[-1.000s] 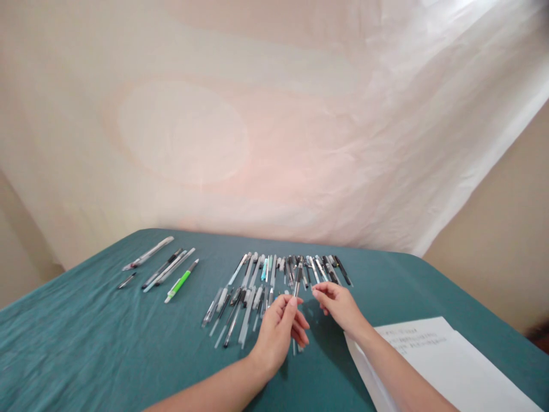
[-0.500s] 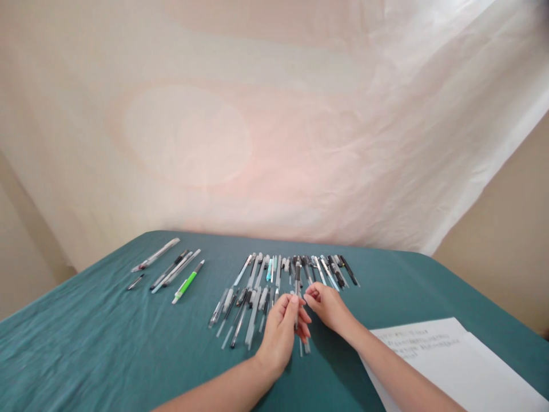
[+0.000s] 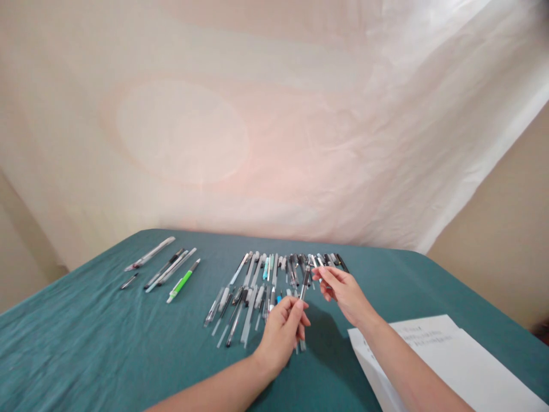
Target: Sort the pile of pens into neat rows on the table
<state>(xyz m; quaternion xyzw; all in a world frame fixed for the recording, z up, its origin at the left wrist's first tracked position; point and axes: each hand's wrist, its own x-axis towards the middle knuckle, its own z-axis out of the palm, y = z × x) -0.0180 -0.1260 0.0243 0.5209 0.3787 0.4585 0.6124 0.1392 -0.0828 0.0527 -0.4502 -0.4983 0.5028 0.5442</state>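
My left hand [image 3: 283, 329] pinches a clear pen [image 3: 305, 284] between thumb and fingers. The pen's dark end points up and away from me. Just right of that end is my right hand [image 3: 341, 290], raised above the table, with thumb and fingertips pressed together. Whatever sits in that pinch, if anything, is too small to make out. Below and left of the hands lies a near row of pens [image 3: 240, 312], mostly clear and grey. Behind them is a second row of pens [image 3: 274, 269], partly covered by my right hand.
A green pen [image 3: 183, 281] lies on the left, beside several dark and clear pens [image 3: 171, 272] and a short dark piece [image 3: 129, 280]. Farther left is a long pen in a clear sleeve [image 3: 150, 253]. White sheets with writing [image 3: 454, 366] lie under my right forearm.
My right hand has lifted up and to the right. The pen in my left hand has tilted to the right. The view has shifted slightly.
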